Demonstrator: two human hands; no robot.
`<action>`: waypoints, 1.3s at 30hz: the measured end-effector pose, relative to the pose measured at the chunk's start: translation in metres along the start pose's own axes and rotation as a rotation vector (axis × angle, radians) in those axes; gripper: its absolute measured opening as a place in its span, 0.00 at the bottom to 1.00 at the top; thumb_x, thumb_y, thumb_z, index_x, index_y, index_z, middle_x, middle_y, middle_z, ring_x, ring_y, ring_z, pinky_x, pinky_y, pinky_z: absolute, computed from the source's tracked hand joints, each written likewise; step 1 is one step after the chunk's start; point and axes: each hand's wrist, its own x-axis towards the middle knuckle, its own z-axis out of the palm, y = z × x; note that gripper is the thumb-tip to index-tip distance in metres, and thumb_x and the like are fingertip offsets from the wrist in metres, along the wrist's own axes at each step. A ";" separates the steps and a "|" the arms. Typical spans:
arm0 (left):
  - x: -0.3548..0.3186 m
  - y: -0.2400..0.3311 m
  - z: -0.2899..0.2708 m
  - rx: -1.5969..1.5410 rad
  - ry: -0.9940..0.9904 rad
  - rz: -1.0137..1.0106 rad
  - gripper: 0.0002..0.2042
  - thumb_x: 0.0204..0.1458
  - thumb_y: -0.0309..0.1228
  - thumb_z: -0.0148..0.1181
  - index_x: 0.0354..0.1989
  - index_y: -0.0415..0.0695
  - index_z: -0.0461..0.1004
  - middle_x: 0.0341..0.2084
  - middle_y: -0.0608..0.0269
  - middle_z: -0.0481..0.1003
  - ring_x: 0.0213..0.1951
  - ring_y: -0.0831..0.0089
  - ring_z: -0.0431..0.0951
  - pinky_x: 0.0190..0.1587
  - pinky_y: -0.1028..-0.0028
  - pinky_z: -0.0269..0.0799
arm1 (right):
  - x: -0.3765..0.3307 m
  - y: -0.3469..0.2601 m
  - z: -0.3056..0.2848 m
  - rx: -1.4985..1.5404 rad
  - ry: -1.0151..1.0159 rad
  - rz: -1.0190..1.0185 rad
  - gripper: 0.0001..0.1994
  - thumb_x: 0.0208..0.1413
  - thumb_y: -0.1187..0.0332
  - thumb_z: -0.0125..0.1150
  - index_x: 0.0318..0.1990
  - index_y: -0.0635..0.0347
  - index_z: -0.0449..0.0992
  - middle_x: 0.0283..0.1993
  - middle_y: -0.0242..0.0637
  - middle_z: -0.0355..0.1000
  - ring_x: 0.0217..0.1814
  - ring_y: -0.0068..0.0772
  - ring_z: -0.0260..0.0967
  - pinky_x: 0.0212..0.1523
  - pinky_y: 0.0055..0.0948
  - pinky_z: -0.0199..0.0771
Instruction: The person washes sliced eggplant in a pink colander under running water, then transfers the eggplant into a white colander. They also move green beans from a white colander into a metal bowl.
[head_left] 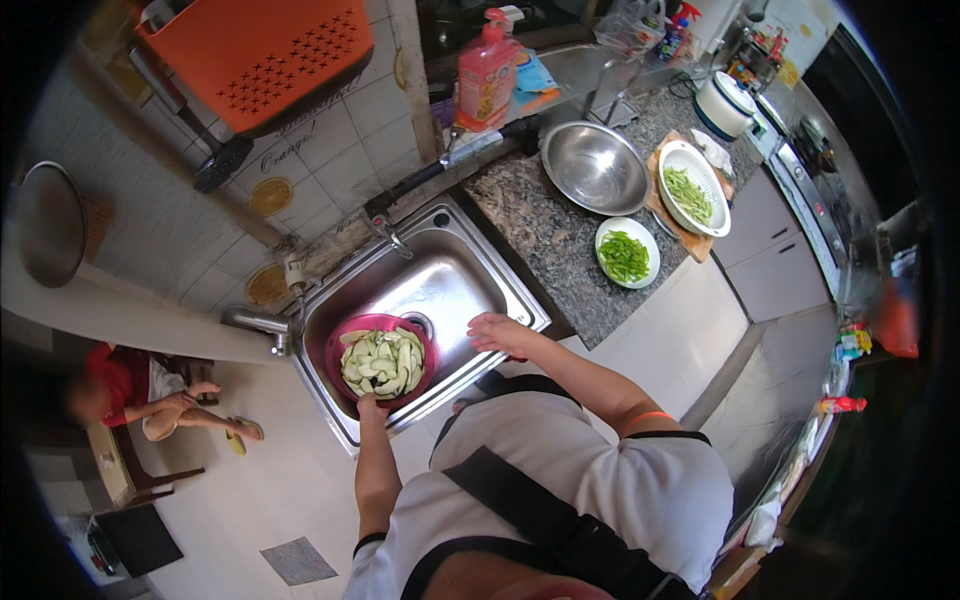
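Note:
A pink-red basin [333,362] full of sliced pale vegetable pieces with dark green skin [382,360] sits in the stainless steel sink [462,262]. My left hand [371,408] is closed on the basin's near rim; its fingers are partly hidden. Over the right part of the sink, my right hand [497,335] is open, with fingers stretched out and nothing in it. It stays apart from the basin. The drain [420,322] shows just right of the basin.
On the granite counter [520,225] stand a metal bowl [596,168], a plate of green strips [625,253] and a white colander [694,188] on a wooden board. Faucets [388,238] rise behind the sink. At far left, a person [150,395] sits on a chair.

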 end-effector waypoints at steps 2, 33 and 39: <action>0.002 0.004 -0.006 0.007 0.040 0.005 0.17 0.51 0.26 0.39 0.52 0.43 0.59 0.48 0.52 0.63 0.47 0.54 0.66 0.45 0.50 0.66 | -0.006 -0.002 -0.001 0.004 0.025 0.000 0.12 0.49 0.68 0.52 0.42 0.58 0.64 0.41 0.36 0.66 0.39 0.28 0.65 0.40 0.26 0.69; -0.192 -0.155 0.155 0.059 0.053 0.536 0.13 0.50 0.26 0.47 0.46 0.41 0.62 0.39 0.59 0.68 0.41 0.70 0.70 0.44 0.75 0.66 | -0.018 -0.146 -0.410 0.353 0.645 -0.205 0.08 0.48 0.65 0.56 0.23 0.56 0.67 0.17 0.29 0.64 0.14 0.23 0.63 0.17 0.20 0.70; -0.207 -0.186 0.171 0.052 0.051 0.530 0.13 0.50 0.24 0.46 0.46 0.40 0.62 0.39 0.59 0.68 0.41 0.69 0.70 0.44 0.75 0.65 | 0.014 -0.152 -0.405 0.168 0.693 -0.134 0.07 0.45 0.69 0.58 0.29 0.58 0.67 0.23 0.35 0.65 0.20 0.25 0.64 0.21 0.21 0.70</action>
